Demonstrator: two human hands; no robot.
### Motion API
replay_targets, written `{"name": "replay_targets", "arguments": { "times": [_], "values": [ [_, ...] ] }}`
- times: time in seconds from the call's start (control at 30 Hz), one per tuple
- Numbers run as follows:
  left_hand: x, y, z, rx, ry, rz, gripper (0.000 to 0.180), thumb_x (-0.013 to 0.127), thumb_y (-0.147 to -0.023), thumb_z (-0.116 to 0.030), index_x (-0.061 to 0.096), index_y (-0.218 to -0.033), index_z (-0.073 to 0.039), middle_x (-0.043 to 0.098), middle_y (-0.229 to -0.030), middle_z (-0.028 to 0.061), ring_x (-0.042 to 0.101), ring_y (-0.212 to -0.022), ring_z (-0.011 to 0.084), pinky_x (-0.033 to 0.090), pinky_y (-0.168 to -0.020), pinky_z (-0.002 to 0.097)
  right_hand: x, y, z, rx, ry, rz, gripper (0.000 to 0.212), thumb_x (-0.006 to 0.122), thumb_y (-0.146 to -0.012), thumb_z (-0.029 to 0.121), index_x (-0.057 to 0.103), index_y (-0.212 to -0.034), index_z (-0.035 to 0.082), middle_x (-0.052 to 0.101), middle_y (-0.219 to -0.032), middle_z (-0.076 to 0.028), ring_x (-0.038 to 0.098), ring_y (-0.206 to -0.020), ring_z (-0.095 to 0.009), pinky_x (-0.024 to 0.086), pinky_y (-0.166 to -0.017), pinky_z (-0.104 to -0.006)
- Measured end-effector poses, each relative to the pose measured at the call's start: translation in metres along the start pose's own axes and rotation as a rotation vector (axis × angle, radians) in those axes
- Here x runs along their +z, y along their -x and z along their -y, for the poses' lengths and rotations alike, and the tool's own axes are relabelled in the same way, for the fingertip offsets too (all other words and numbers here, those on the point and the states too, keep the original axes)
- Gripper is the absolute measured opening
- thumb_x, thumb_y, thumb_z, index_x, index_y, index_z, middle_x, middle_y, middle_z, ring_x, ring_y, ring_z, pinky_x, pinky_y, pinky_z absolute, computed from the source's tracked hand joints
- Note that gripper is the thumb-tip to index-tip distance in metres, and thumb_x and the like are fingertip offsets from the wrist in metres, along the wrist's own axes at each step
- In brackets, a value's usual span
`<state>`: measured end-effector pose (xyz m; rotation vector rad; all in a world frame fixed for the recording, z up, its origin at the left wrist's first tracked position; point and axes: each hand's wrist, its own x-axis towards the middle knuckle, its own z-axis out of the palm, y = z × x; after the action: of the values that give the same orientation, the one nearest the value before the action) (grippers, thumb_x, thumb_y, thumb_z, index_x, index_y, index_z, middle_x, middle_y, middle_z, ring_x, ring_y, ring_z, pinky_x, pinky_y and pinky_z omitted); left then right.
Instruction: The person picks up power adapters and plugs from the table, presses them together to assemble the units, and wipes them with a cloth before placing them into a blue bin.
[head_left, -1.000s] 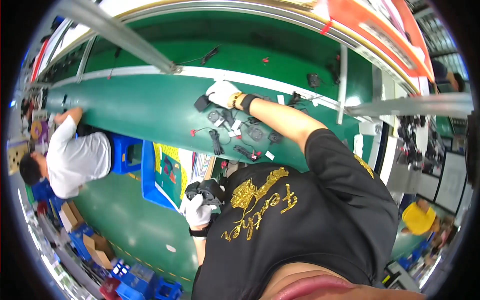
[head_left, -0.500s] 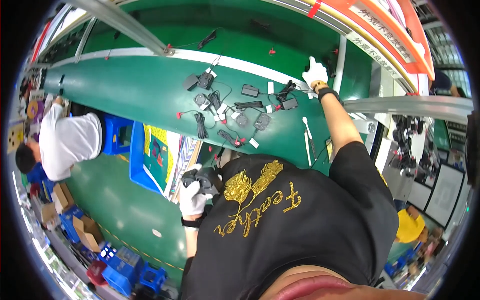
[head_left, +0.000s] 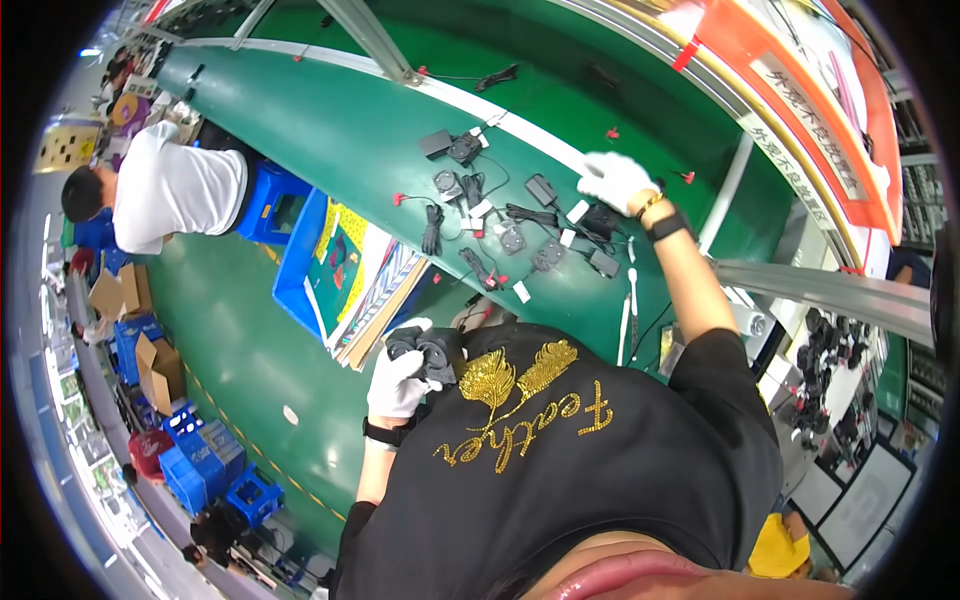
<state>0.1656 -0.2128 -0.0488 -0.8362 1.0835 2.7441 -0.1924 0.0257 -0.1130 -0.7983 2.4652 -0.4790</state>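
Note:
My left hand (head_left: pixel 397 388), in a white glove, is closed around a bunch of black power adapters (head_left: pixel 436 360) held close against my shirt. My right hand (head_left: pixel 615 183), also gloved, is stretched over the white rail (head_left: pixel 540 132) at the bench's far side, fingers extended leftward with nothing seen in them. Just below that hand lies a black adapter with a coiled cable (head_left: pixel 599 221). Several more black adapters are spread over the green bench (head_left: pixel 330 120), among them a boxy one (head_left: pixel 541 190) and a round-faced one (head_left: pixel 446 184). Their bundled cables (head_left: pixel 432 230) carry white tags and red caps.
A blue crate (head_left: pixel 292 285) with papers and boards stands against the bench's near edge. A metal post (head_left: pixel 370 40) rises at the far side, and a metal bar (head_left: pixel 830 287) crosses on the right. A person in white (head_left: pixel 180 190) sits at the left near a blue stool (head_left: pixel 272 205).
My right hand has come back from the far green surface toward the rail, its fingers turning leftward. My left hand still holds the adapters. The whole view has shifted with my head.

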Motion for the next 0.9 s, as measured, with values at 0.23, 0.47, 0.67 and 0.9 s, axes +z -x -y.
{"name": "replay_targets", "arguments": {
  "times": [0.23, 0.47, 0.67, 0.9],
  "values": [
    [0.011, 0.029, 0.011, 0.199, 0.18, -0.171, 0.051, 0.064, -0.078, -0.01, 0.042, -0.122, 0.003, 0.061, -0.099, 0.0226, 0.065, -0.081, 0.035, 0.055, -0.053, 0.0318, -0.026, -0.14, -0.046, 0.249, 0.401, -0.429, 0.076, 0.066, -0.074, 0.022, 0.029, -0.139, 0.032, 0.035, -0.141, -0.011, 0.043, -0.122, -0.033, 0.041, -0.091, -0.054],
    [0.015, 0.035, 0.015, 0.248, 0.252, -0.373, 0.052, 0.065, -0.076, -0.01, 0.043, -0.121, 0.004, 0.061, -0.097, 0.0189, 0.064, -0.068, 0.0253, 0.055, -0.054, 0.0303, -0.014, -0.177, 0.0, -0.162, 0.564, -0.267, 0.069, 0.047, -0.082, 0.001, 0.029, -0.14, 0.033, 0.049, -0.125, -0.011, 0.054, -0.108, -0.029, 0.044, -0.088, -0.0484],
    [0.002, 0.029, 0.007, 0.221, 0.192, -0.232, 0.052, 0.065, -0.077, -0.01, 0.043, -0.122, 0.004, 0.062, -0.096, 0.0171, 0.065, -0.071, 0.0245, 0.056, -0.055, 0.0302, -0.015, -0.164, 0.009, 0.103, 0.791, -0.285, 0.026, 0.057, -0.081, 0.017, 0.064, -0.105, 0.023, 0.046, -0.129, -0.007, 0.043, -0.12, -0.028, 0.03, -0.095, -0.0639],
    [-0.004, 0.014, 0.001, 0.223, 0.178, -0.152, 0.048, 0.061, -0.081, -0.012, 0.044, -0.123, 0.0, 0.06, -0.09, 0.0132, 0.062, -0.068, 0.0199, 0.052, -0.052, 0.0278, 0.02, -0.132, -0.062, 0.008, 0.358, -0.309, 0.019, 0.051, -0.085, 0.021, 0.063, -0.098, 0.015, 0.062, -0.1, -0.012, 0.058, -0.095, -0.033, 0.048, -0.082, -0.042]
  ]
}}
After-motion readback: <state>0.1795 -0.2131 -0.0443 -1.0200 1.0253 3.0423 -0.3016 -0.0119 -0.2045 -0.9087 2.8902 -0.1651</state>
